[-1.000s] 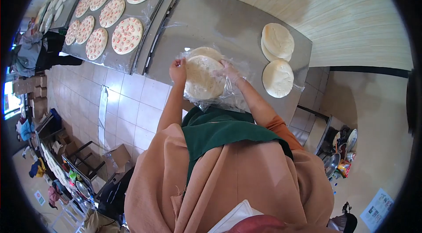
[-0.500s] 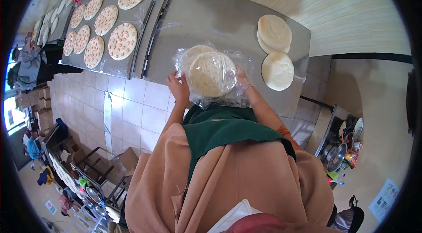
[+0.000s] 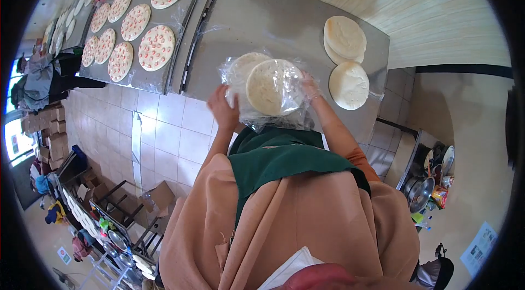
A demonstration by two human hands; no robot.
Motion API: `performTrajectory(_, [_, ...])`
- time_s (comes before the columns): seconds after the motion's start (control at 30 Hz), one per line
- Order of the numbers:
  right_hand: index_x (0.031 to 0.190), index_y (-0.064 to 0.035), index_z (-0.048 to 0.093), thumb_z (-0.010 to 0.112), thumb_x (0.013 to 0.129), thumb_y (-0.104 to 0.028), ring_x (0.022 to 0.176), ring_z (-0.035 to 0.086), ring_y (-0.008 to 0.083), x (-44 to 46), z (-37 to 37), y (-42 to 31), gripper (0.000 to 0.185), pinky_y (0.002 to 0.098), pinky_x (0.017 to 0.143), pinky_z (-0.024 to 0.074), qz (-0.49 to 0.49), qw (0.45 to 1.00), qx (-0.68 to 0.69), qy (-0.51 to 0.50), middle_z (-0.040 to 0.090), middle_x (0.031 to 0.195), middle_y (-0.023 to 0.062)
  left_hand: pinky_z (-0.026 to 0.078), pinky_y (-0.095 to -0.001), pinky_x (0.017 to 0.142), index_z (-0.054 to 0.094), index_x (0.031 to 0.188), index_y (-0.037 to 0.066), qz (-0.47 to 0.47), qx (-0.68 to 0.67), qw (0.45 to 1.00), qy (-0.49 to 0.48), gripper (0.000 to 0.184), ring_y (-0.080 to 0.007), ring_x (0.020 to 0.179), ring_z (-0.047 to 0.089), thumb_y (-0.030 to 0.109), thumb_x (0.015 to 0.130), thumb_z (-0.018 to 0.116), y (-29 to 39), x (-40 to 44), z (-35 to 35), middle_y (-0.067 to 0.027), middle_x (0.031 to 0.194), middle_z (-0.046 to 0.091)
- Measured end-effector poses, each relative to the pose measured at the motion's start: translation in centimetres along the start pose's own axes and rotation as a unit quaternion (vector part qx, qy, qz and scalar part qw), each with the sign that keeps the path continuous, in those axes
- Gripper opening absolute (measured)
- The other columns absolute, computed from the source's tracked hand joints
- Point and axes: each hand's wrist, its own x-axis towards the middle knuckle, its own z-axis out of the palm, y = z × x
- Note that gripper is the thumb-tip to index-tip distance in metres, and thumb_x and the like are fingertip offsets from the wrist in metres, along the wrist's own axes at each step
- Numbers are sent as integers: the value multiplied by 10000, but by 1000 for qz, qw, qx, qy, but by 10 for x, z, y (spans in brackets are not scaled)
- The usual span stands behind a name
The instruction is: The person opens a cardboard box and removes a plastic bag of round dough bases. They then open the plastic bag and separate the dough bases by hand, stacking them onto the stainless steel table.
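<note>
A clear plastic bag (image 3: 304, 116) lies at the near edge of the metal table, with two round pale flatbread crusts in or under it. The front crust (image 3: 272, 88) overlaps the rear crust (image 3: 240, 67). At the bag's left edge, the fingers of my left hand (image 3: 223, 110) are bent around the film, slightly blurred. My right hand (image 3: 310, 90), in a clear glove, grips the bag beside the front crust's right edge. Farther right on the table lie a single crust (image 3: 349, 85) and two stacked crusts (image 3: 345, 36).
Left of a table gap, several topped rounds (image 3: 156, 48) lie on another metal table (image 3: 183, 3). A person (image 3: 46, 79) stands at the far left. A cardboard box (image 3: 158, 198) is on the floor, and a shelf with pans (image 3: 421, 194) stands at right.
The front crust and my right hand have shifted slightly right within the view. My left hand has turned a little, its fingers still at the bag's left edge.
</note>
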Motion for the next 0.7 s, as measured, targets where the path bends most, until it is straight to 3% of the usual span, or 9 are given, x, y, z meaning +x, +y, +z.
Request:
performTrajectory(0.03, [1219,-25,581,743,820,-231,766,600,103,-5,5,-13,477,263,675,510,-2,1000,11,-8,655,968,29,193,-572,1085,445,1348,50,91,-25,994,-51,572,-306,1340,362,350,886,602,6,6,3,-118,1427,433])
performTrajectory(0.13, [1199,2,583,773,783,-252,846,617,143,-20,4,-44,523,298,754,515,33,999,24,-1,663,1012,71,20,-539,1160,230,1494,62,126,98,981,-114,739,-260,1468,134,436,910,487,-3,14,55,-90,1569,218])
performTrajectory(0.23, [1192,19,579,781,769,-250,895,626,164,-59,-27,-82,541,313,799,516,83,995,28,49,666,1035,97,-72,-567,1146,113,1528,71,105,95,981,-135,789,-245,1484,25,517,929,368,-21,16,67,-84,1602,98])
performTrajectory(0.27, [1193,20,576,779,769,-246,897,625,164,-77,-40,-98,540,311,800,516,100,992,30,69,664,1034,99,-66,-595,1132,132,1525,69,117,110,980,-118,772,-255,1483,47,557,946,282,-24,15,73,-80,1600,114])
performTrajectory(0.33, [1199,27,564,766,783,-250,901,627,167,-110,-71,-129,540,313,805,513,63,988,34,138,664,1029,97,-72,-596,1132,136,1525,70,119,115,979,-117,776,-254,1483,45,565,945,283,-21,16,73,-78,1601,108])
performTrajectory(0.5, [1200,-84,582,675,842,-268,938,662,288,-143,-129,-164,413,390,827,518,-1,870,-332,365,676,1030,148,-58,-583,1141,158,1523,76,106,147,976,-123,792,-250,1483,39,561,933,368,-15,14,72,-85,1600,107])
performTrajectory(0.53, [1224,-152,577,648,853,-288,964,653,325,-143,-122,-170,402,425,853,509,58,845,-369,382,667,1058,162,-53,-582,1142,164,1522,77,107,151,975,-120,792,-257,1482,47,553,932,392,-15,14,73,-87,1598,118])
performTrajectory(0.63, [1241,-119,552,684,817,-376,973,649,321,-122,-127,-85,513,428,868,505,-6,728,-611,311,658,1078,169,-49,-582,1143,170,1521,78,105,152,976,-116,787,-264,1481,52,550,935,399,-12,14,74,-88,1597,126])
performTrajectory(0.7, [1232,-75,575,716,787,-428,1093,597,292,-118,-131,-40,585,413,904,489,-2,790,-529,309,608,1204,179,-40,-584,1144,176,1519,76,106,159,975,-118,778,-267,1480,52,561,944,376,-10,15,73,-89,1595,132])
